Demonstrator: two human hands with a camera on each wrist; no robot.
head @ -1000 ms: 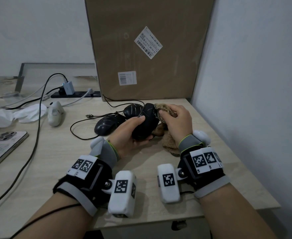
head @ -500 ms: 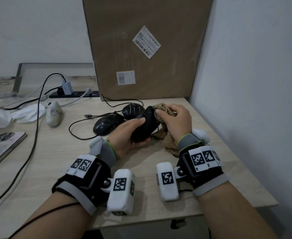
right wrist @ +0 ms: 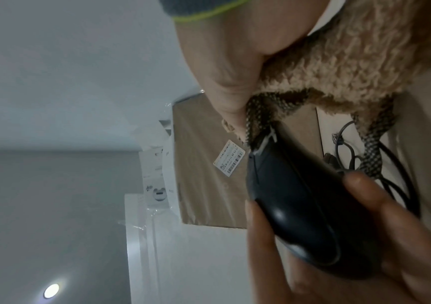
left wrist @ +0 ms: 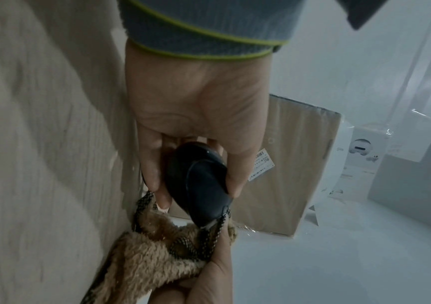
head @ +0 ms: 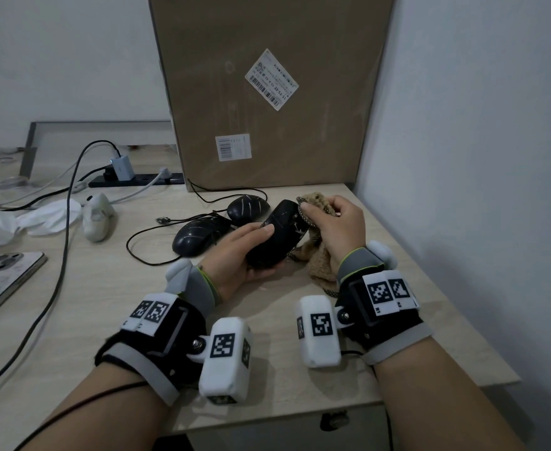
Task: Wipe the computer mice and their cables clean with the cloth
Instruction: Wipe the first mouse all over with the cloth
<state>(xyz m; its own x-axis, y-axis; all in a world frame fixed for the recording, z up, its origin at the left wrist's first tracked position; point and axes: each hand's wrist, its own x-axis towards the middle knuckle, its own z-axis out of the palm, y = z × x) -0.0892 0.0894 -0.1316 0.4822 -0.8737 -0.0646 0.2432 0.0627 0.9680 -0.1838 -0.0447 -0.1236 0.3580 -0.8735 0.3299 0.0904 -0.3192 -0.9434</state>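
Note:
My left hand (head: 241, 252) grips a black computer mouse (head: 279, 236) lifted off the desk, thumb on its upper side. The same mouse (left wrist: 198, 185) fills the left wrist view, and the mouse (right wrist: 305, 205) also shows in the right wrist view. My right hand (head: 336, 229) holds a fuzzy brown cloth (head: 319, 265) with a dark woven edge and presses it on the mouse's front end. Two more black mice (head: 199, 236) (head: 248, 206) lie on the desk behind, their black cables (head: 144, 252) looped to the left.
A large cardboard box (head: 267, 92) stands against the wall behind the mice. A white mouse-like device (head: 97, 216), crumpled tissue (head: 23, 219), a phone (head: 4, 281), a power strip (head: 137, 179) and long cables (head: 62, 249) sit left. The white wall (head: 479, 157) closes the right side.
The right hand has slid the cloth a little along the front end of the held mouse. The left hand keeps the same grip.

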